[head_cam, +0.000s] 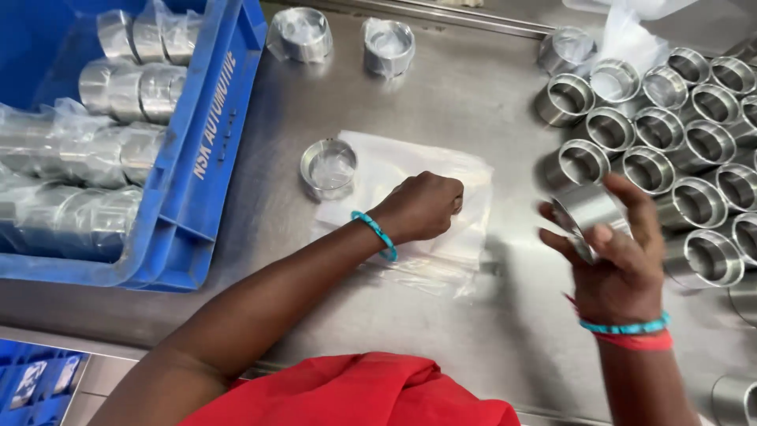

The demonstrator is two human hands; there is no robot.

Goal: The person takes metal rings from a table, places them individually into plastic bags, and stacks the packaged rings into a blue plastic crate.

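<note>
Hands work apart over a steel table (473, 102): the right hand (619, 268), at four o'clock, is clamped around a metal ring (587, 213), while the left hand (422, 207), at centre, is curled into a fist pressing on a clear plastic bag (441, 170). Another ring (328, 167) sits just beside the bag at ten o'clock. Farther off, bare rings (678, 150) crowd at two o'clock, and a blue crate (209, 158) of wrapped rings stands at nine o'clock.
</note>
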